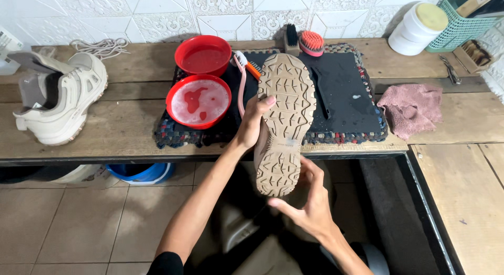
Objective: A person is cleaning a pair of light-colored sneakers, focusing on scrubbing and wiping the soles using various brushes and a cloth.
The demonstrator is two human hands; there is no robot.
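- I see a beige shoe with a tan lugged rubber sole (pixel 283 123) held sole-up in front of the wooden worktop (pixel 126 133), its toe over the black mat with a braided multicoloured edge (pixel 346 96), so the tread faces the camera, likely for inspection.
- My left hand (pixel 254 120) has its grip clamped on the shoe's side near the middle.
- My right hand (pixel 310 201) cups the heel end, fingers partly apart, steadying it from below.
- Just left sit two red plastic bowls: a near one of foamy water (pixel 198 101) and a far one (pixel 203 54), within easy reach.
- A pink-handled brush (pixel 241 86) lies beside them.
- A second beige shoe (pixel 58 96) rests well apart, left.
- A pink crumpled cloth (pixel 412 109) lies right.
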